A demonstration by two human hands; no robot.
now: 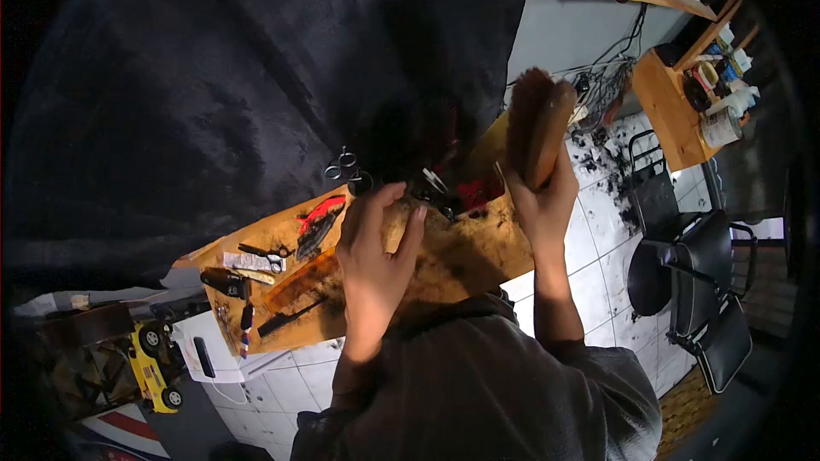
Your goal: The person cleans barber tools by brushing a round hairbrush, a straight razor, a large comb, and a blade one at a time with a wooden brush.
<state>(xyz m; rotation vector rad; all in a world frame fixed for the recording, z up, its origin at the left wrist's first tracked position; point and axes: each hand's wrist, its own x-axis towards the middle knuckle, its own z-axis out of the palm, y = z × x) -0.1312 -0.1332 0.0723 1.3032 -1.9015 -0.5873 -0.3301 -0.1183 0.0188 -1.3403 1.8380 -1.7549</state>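
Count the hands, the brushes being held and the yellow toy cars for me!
Hands: 2 (left hand, right hand)
Held brush: 1
Yellow toy car: 1
Total: 4
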